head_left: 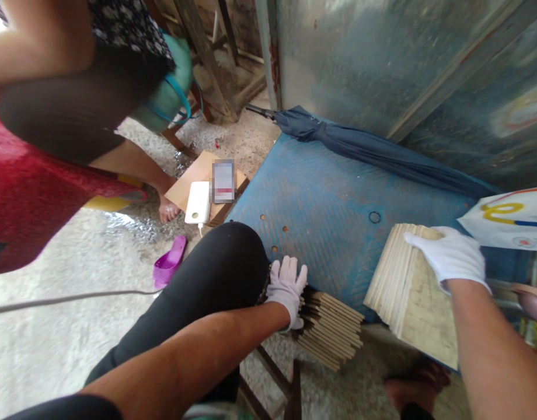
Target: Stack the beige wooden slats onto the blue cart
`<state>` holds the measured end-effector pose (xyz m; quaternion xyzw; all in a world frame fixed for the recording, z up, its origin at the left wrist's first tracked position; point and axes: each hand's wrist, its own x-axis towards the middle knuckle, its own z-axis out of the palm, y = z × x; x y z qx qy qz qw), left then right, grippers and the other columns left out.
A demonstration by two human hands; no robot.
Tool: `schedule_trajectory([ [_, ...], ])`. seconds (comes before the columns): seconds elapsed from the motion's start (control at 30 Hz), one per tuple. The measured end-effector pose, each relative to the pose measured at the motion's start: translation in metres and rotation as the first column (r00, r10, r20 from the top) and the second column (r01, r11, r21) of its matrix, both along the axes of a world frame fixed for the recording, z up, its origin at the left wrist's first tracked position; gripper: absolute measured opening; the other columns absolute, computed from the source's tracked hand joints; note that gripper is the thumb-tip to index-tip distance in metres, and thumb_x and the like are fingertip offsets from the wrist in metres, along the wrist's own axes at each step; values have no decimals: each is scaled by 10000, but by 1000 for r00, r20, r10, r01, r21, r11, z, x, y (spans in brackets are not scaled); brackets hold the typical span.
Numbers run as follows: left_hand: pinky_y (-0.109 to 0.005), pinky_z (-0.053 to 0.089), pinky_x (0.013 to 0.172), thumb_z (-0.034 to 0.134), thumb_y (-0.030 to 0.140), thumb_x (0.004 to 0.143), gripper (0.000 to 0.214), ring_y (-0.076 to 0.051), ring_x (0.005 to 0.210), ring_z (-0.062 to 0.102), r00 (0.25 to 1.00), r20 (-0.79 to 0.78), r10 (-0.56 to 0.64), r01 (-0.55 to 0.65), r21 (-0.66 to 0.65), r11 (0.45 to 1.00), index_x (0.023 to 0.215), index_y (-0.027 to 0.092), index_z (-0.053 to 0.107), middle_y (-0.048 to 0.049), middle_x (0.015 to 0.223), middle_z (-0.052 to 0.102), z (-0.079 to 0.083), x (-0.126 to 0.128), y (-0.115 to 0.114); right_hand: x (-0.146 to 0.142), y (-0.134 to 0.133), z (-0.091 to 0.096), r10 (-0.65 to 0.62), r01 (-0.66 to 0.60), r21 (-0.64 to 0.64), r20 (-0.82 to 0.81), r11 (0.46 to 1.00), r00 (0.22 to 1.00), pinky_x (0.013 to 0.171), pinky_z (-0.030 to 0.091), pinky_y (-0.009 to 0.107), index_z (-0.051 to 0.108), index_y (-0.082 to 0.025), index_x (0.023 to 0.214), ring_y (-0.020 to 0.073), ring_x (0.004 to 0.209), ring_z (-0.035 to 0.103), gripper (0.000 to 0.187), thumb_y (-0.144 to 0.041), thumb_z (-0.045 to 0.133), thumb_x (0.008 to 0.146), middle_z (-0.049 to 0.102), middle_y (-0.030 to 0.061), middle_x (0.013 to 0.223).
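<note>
My left hand (287,289), in a white glove, lies beside my knee with its fingers stretched out and slightly spread. It touches the near end of a bundle of thin brown slats (332,329), stacked side by side at the edge of a blue table (321,186). On the right, my right hand (456,254), also gloved in white, is on a thick stack of pale thin sheets (412,291). Its thumb lies across the stack's upper end and the other fingers curl over the far side, partly hidden. The stack stands tilted on the table's right part.
A folded dark umbrella (360,149) lies along the table's back edge. A white printed bag (513,219) sits at right. To the left are a phone (223,181) and a white power bank (197,202) on a cardboard box (187,178), a purple slipper (170,262) and a seated person (62,111).
</note>
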<state>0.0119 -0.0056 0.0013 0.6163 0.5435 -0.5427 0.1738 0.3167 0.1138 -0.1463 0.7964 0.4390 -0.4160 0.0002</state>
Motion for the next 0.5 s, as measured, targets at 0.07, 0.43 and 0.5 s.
schedule_trajectory([
  [0.07, -672, -89, 1144, 785, 651, 530, 1422, -465, 1463, -164, 1000, -1, -10, 10, 14, 1000, 1601, 153, -8, -255, 1591, -160, -2, -2, -1, -3, 1, 5, -5, 5, -17, 10, 1000, 1000, 932, 437, 417, 599, -279, 1305, 370, 1226, 529, 746, -763, 572, 739, 568, 196, 1277],
  [0.43, -673, -75, 1148, 818, 636, 496, 1458, -463, 1472, -147, 1000, -17, -3, 3, -8, 1000, 1602, 167, -9, -240, 1599, -148, 0, 2, 3, -11, -3, 6, -42, 41, 41, 15, 998, 999, 1037, 385, 496, 485, -202, 1422, 419, 1314, 418, 861, -762, 519, 769, 436, 235, 1411],
  [0.5, -670, -71, 1151, 818, 646, 490, 1467, -464, 1474, -142, 1000, -11, 1, -1, -6, 1000, 1602, 166, -10, -236, 1601, -145, 0, 2, 3, -6, -9, 9, -54, 55, 112, -8, 992, 999, 1084, 348, 472, 365, -114, 1492, 411, 1356, 376, 972, -803, 407, 808, 400, 271, 1442],
])
